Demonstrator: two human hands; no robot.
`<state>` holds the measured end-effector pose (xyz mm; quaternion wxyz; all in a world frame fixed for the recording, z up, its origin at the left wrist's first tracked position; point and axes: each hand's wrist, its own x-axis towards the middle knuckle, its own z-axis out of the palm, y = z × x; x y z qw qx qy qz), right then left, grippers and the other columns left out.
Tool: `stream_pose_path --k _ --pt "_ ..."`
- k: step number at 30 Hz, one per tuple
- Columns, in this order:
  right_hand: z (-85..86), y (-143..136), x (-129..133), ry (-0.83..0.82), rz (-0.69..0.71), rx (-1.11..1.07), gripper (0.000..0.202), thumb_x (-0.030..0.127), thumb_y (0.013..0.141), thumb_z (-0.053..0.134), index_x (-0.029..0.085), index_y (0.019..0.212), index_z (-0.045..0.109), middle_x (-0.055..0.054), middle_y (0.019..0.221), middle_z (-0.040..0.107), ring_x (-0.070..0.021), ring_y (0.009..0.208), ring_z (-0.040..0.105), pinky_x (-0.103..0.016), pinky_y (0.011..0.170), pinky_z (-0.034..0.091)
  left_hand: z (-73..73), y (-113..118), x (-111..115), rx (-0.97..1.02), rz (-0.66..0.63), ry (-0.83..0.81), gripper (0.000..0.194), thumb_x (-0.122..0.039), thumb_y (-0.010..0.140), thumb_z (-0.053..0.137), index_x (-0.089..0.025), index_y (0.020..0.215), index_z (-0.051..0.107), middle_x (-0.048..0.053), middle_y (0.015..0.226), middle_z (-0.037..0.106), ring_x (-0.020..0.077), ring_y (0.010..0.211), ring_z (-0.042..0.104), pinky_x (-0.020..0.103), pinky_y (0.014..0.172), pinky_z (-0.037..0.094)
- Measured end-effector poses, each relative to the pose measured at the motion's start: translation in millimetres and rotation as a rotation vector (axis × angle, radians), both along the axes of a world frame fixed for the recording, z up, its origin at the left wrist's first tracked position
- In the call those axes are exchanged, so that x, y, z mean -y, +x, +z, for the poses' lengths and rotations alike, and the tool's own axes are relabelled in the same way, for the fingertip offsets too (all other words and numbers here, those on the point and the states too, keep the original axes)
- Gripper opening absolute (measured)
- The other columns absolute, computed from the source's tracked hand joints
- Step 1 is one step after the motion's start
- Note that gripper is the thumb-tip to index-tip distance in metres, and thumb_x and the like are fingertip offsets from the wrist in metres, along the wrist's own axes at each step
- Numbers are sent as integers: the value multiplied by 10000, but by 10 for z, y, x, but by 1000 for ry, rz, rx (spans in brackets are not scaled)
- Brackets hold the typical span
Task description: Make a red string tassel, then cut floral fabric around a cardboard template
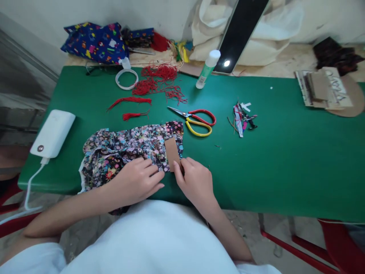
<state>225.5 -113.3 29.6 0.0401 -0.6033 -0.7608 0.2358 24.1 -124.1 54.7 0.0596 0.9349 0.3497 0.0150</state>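
Observation:
A dark floral fabric [137, 140] lies bunched at the near left of the green table. On its right end rests a small brown cardboard strip [172, 154]. My right hand [196, 179] pinches the fabric's edge beside the strip's lower end, thumb close to the cardboard. My left hand [137, 179] lies across the fabric's near edge with its fingers loosely bent and somewhat apart, pressing down on the cloth. Just beyond the fabric, scissors [196, 120] with one red and one yellow handle lie with their blades pointing left.
Red tassels [129, 100] and tangled red thread [156, 78] lie behind the fabric, near a tape roll [127, 79]. A glue bottle [208, 69] stands at the back. Scraps [242, 118], cardboard pieces [322, 89] and a white power bank [53, 133] are also on the table.

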Motion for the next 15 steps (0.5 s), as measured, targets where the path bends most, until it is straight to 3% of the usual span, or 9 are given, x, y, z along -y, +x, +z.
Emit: stream_pose_path --k 2,4,6,8,10,12,15 --pt "43 12 -2 -17 23 133 430 423 1019 322 185 807 610 -83 797 687 -197 699 626 -293 547 195 68 -42 -135 10 47 19 296 -376 996 442 -180 1008 663 60 848 682 221 807 602 356 679 420" --pt "106 82 -53 -51 65 200 434 473 1020 320 191 863 611 -76 816 704 -198 681 628 -291 534 170 73 -99 -322 -49 193 56 356 -388 1010 388 -152 1072 648 108 957 696 258 912 607 375 755 441" --pt "168 183 -179 -29 119 242 381 474 1011 356 194 943 605 -82 873 711 -204 709 629 -291 532 187 8 -156 -530 -151 368 102 460 -459 1006 356 -105 1159 605 164 1034 671 301 975 592 398 784 448" --pt "204 290 -384 98 120 283 332 420 1010 370 177 1023 596 -118 980 698 -247 865 626 -297 577 274 -102 -201 -711 -212 491 151 540 -544 987 343 -90 1147 587 181 1001 648 322 979 582 403 773 446" --pt "202 382 -643 250 164 318 363 381 1011 350 125 1097 594 -180 1100 654 -306 1036 571 -332 729 384 -221 -227 -830 -223 534 169 546 -557 982 332 -87 1099 585 185 992 634 323 964 575 405 771 445" --pt "155 447 -913 339 232 333 390 327 1002 348 68 1189 573 -226 1183 598 -340 1102 523 -392 862 401 -322 -234 -887 -233 512 167 467 -463 1005 304 -95 1024 591 178 961 621 312 939 568 405 769 441" --pt "25 500 -1240 348 278 315 390 278 973 400 52 1256 545 -236 1212 569 -344 1081 519 -427 867 418 -430 -230 -928 -216 434 176 384 -310 1013 275 -128 943 605 155 923 611 291 911 558 391 745 427"
